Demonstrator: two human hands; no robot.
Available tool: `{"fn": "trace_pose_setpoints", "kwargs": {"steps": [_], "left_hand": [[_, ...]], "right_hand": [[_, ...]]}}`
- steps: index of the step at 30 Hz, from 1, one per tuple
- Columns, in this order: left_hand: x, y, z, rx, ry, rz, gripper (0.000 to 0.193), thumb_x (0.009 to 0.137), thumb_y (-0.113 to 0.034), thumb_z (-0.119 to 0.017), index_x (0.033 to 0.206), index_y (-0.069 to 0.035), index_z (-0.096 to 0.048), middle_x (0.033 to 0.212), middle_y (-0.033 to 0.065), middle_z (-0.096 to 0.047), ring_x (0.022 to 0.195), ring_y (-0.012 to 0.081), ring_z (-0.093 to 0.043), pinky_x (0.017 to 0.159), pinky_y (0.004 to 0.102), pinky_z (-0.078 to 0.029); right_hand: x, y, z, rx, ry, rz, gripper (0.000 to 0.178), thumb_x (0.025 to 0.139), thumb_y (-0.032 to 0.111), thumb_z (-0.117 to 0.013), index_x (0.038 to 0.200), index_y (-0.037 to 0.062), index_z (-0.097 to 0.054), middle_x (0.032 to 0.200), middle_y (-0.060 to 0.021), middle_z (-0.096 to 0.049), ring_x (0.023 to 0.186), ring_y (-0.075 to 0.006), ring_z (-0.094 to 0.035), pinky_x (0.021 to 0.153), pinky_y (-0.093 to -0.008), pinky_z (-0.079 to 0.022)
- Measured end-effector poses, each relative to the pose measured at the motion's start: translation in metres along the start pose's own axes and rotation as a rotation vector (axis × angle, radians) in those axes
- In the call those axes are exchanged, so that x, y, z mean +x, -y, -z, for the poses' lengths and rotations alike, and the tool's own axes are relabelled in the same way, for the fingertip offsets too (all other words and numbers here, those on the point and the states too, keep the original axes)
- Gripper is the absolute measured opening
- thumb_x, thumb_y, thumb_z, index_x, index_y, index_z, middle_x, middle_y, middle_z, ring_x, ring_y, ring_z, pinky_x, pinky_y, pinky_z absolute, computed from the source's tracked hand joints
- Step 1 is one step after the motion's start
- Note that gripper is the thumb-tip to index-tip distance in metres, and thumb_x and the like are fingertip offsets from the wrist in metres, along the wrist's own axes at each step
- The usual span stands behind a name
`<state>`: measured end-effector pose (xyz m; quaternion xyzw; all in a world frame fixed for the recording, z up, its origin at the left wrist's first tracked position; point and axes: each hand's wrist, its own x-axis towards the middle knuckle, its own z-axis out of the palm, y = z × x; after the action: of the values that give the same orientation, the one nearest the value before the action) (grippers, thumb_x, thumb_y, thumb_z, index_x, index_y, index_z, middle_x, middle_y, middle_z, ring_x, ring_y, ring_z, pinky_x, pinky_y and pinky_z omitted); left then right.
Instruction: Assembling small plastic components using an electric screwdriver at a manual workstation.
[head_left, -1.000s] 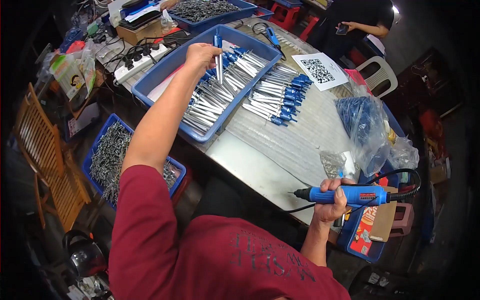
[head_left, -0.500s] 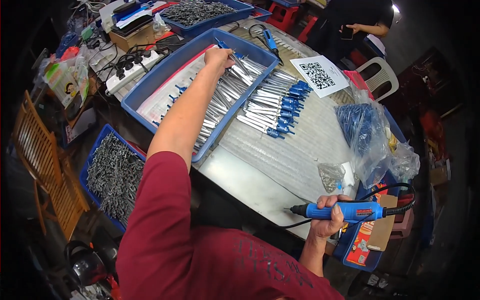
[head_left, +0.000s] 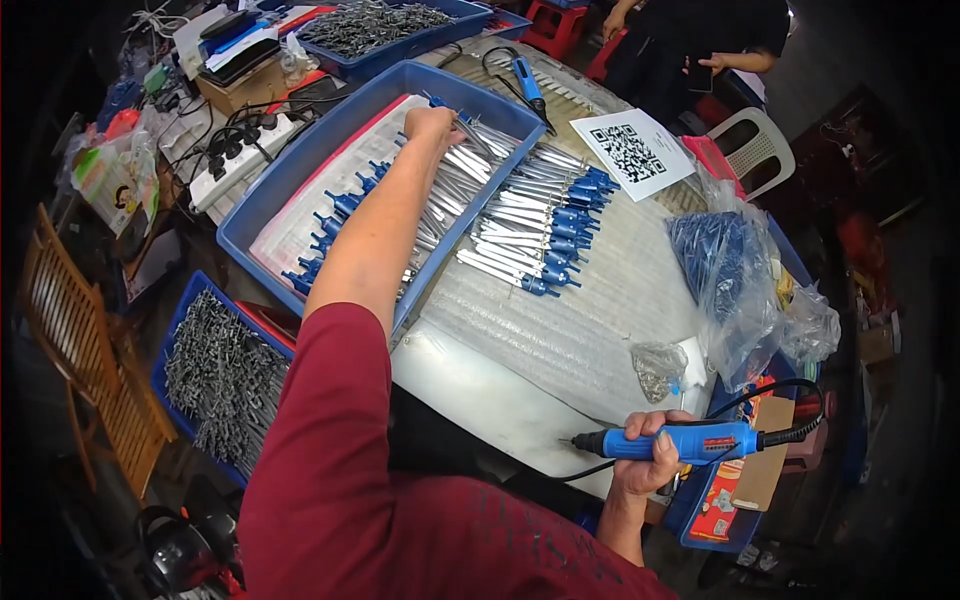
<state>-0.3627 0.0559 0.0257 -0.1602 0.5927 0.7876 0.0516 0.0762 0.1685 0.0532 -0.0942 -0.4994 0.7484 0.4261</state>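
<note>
My left hand (head_left: pixel 430 130) reaches into the far end of a blue plastic tray (head_left: pixel 228 232), its fingers curled down among silver rods (head_left: pixel 440 205) with blue ends. What those fingers hold is hidden by the hand. A blue electric screwdriver (head_left: pixel 705 440) lies in my right hand (head_left: pixel 648 462), fingers wrapped round its body and the black tip pointing left. It is held over the table's near right edge, its black cord looping off to the right. Beside the tray, more silver rods with blue ends (head_left: pixel 545 225) lie in a row on the foam-covered table (head_left: pixel 600 300).
Blue bins of small metal parts stand at the left (head_left: pixel 225 380) and far back (head_left: pixel 375 30). A power strip (head_left: pixel 245 165) lies left of the tray. Right are a printed white sheet (head_left: pixel 640 180) and a plastic bag of blue parts (head_left: pixel 705 260). Another person (head_left: pixel 690 50) stands beyond the table.
My view has shifted slightly, so more blue rod ends show in the tray beside my left forearm. The left hand stays at the tray's far end; the right still grips the screwdriver.
</note>
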Motion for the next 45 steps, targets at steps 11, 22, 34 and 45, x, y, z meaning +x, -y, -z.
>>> {"fn": "trace_pose_setpoints", "kwargs": {"steps": [11,22,34,45], "left_hand": [[0.02,0.002,-0.028,-0.047,-0.024,0.009,0.01,0.067,0.003,-0.053,0.073,0.008,-0.048,0.07,0.0172,-0.053,0.051,0.024,-0.055,0.038,0.0289,-0.049],[0.033,0.007,-0.042,-0.043,-0.028,0.065,0.007,0.067,0.009,-0.048,0.073,0.009,-0.049,0.067,0.0152,-0.052,0.054,0.0241,-0.055,0.043,0.0323,-0.052],[0.035,-0.001,-0.032,0.109,0.201,0.207,0.006,0.068,0.007,-0.045,0.073,0.01,-0.048,0.063,0.0211,-0.053,0.051,0.0307,-0.056,0.043,0.0368,-0.051],[0.029,-0.012,-0.025,0.539,-0.001,-0.095,0.014,0.069,0.002,-0.045,0.077,0.009,-0.053,0.069,0.0199,-0.057,0.051,0.0268,-0.057,0.042,0.0302,-0.048]], "right_hand": [[0.003,-0.004,0.001,-0.011,-0.009,0.002,0.033,0.065,0.009,-0.049,0.097,0.003,-0.039,0.069,-0.009,-0.044,0.055,-0.0166,-0.043,0.052,-0.0268,-0.038],[0.003,-0.009,0.01,-0.024,-0.141,-0.014,0.038,0.061,0.01,-0.051,0.095,0.0013,-0.037,0.071,-0.0097,-0.044,0.056,-0.0163,-0.043,0.048,-0.0287,-0.04],[0.008,-0.015,0.012,-0.04,-0.09,-0.046,0.037,0.062,0.009,-0.05,0.094,0.0011,-0.036,0.074,-0.0094,-0.042,0.058,-0.016,-0.044,0.047,-0.0292,-0.04],[0.011,-0.014,0.007,-0.057,-0.077,-0.082,0.034,0.064,0.012,-0.051,0.094,0.0035,-0.039,0.067,-0.0082,-0.044,0.053,-0.0166,-0.042,0.051,-0.027,-0.037]]}}
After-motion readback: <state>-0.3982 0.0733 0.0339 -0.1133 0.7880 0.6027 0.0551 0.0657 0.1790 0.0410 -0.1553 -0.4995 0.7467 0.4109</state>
